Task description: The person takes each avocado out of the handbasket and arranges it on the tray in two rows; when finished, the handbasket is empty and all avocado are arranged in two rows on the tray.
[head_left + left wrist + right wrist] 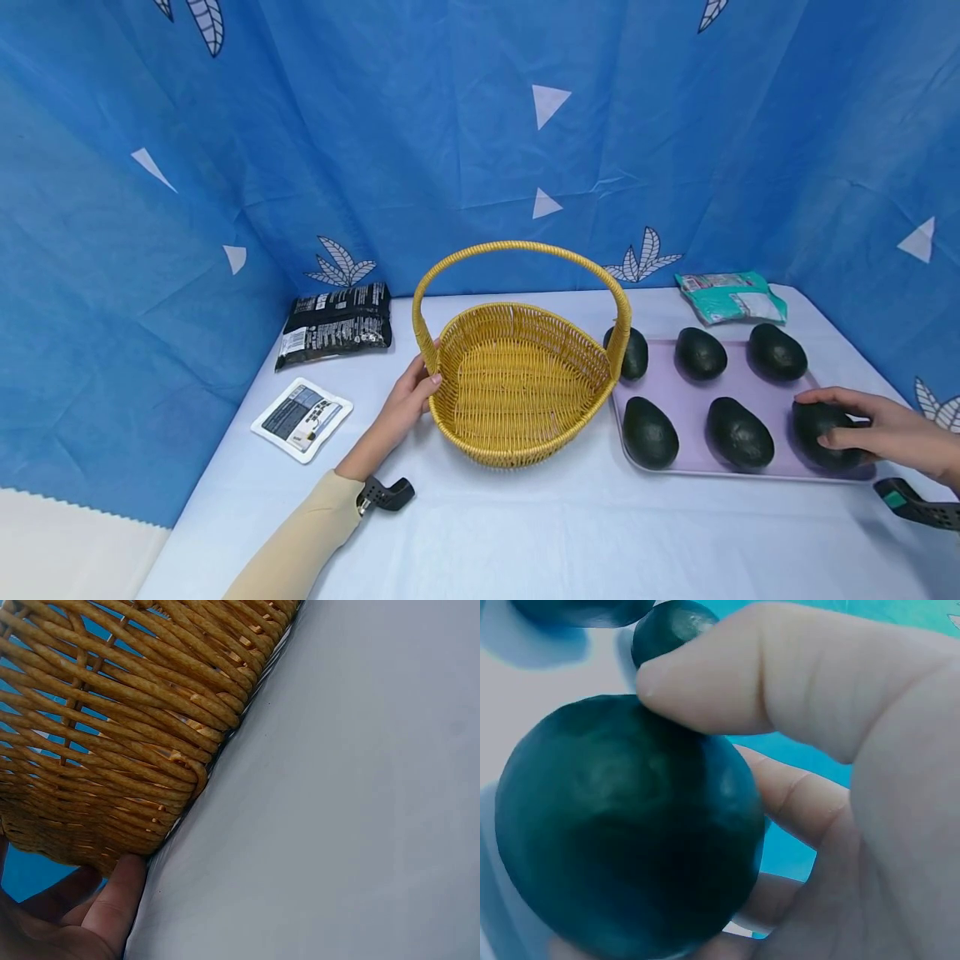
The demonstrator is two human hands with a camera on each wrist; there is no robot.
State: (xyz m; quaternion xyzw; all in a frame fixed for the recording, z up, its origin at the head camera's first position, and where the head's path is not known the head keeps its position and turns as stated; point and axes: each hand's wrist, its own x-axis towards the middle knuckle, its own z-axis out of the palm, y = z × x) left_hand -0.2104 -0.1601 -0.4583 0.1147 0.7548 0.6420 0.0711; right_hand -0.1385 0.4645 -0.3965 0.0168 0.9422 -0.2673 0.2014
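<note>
In the head view my left hand (411, 392) grips the left side of a yellow wicker basket (525, 454), near the foot of its tall handle. Nothing lies inside the basket, which stands on the white cloth. The left wrist view shows fingertips (120, 900) against the woven wall. To the right, my right hand (885, 429) holds a dark green avocado (813, 425) at the front right corner of a pink tray (682, 400). Up close, its thumb and fingers curl round the avocado (622, 825). Whether this avocado touches the tray I cannot tell.
Other avocados (738, 433) lie on the tray, one (633, 354) partly behind the basket handle. A teal packet (735, 297) is behind the tray. At left lie a black packet (333, 325) and a white flat pack (302, 419). Blue curtains (480, 150) surround the table.
</note>
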